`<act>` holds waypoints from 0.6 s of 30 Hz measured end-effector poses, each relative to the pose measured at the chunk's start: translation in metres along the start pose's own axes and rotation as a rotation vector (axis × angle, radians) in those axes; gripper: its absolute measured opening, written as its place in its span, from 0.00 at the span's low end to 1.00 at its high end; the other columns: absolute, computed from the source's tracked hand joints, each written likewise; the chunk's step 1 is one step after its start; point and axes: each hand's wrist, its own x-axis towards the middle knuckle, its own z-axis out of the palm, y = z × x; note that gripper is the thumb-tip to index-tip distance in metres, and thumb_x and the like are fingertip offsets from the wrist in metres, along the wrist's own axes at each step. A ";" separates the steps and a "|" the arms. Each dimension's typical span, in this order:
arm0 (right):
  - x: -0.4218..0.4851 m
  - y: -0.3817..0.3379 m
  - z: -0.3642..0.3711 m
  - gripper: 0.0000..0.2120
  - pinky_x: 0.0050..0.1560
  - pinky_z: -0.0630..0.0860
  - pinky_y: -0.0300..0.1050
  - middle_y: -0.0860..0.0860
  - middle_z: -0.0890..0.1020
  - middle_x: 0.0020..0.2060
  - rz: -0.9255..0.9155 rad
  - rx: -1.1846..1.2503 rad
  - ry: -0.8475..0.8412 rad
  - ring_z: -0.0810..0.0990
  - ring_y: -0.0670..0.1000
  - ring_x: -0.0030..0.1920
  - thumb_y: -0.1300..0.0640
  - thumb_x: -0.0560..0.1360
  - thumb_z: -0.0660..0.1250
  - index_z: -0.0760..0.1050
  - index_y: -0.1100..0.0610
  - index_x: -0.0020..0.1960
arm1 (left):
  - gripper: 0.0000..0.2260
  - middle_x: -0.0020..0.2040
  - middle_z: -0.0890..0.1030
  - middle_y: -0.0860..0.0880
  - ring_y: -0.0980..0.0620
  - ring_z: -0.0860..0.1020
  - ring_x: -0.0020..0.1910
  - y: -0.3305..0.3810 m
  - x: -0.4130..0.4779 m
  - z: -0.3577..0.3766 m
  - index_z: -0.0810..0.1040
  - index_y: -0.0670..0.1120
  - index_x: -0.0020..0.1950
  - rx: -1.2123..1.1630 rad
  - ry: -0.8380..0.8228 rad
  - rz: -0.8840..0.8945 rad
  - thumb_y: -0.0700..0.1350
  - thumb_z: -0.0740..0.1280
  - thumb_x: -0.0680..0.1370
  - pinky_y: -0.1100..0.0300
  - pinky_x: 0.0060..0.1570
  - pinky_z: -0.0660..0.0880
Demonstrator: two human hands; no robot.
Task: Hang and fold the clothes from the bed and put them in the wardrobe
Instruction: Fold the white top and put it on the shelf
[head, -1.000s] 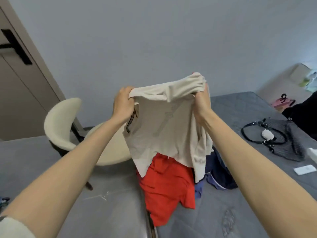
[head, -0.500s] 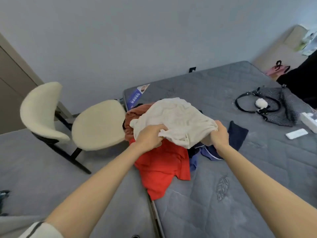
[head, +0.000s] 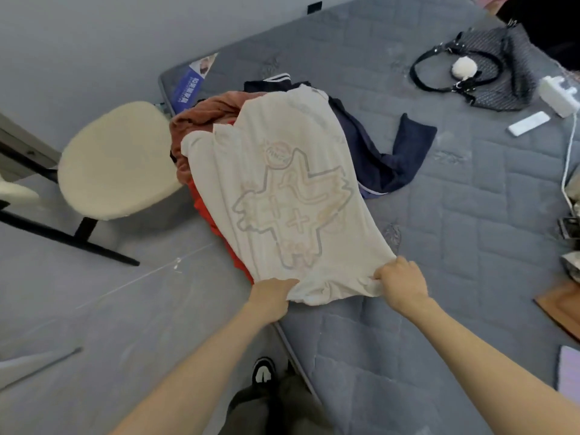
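Observation:
A cream T-shirt (head: 282, 183) with a faint printed graphic lies spread flat over the clothes pile at the bed's left edge. My left hand (head: 270, 296) grips its near edge on the left, and my right hand (head: 401, 281) grips the same edge on the right. Under the shirt, a red garment (head: 213, 221) and a rust-brown garment (head: 207, 114) stick out on the left. A navy garment (head: 386, 155) with white stripes shows on the right. All lie on the grey quilted mattress (head: 439, 246).
A cream chair (head: 116, 158) with black legs stands left of the bed. A black handbag (head: 489, 67), a white charger (head: 558, 95) with its cable and a white remote (head: 527, 122) lie at the far right. My shoe (head: 263, 370) shows below.
The shirt was held up in the air, then dropped onto the pile, and now it is spread flat with both hands at its near edge. The view has tilted down.

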 end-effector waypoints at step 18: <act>-0.073 -0.005 0.164 0.15 0.65 0.61 0.45 0.50 0.71 0.60 0.273 -0.089 -0.153 0.66 0.54 0.63 0.56 0.75 0.64 0.73 0.50 0.61 | 0.33 0.56 0.77 0.44 0.46 0.77 0.53 0.050 -0.024 0.145 0.43 0.57 0.78 0.146 -0.199 0.079 0.38 0.56 0.80 0.59 0.42 0.67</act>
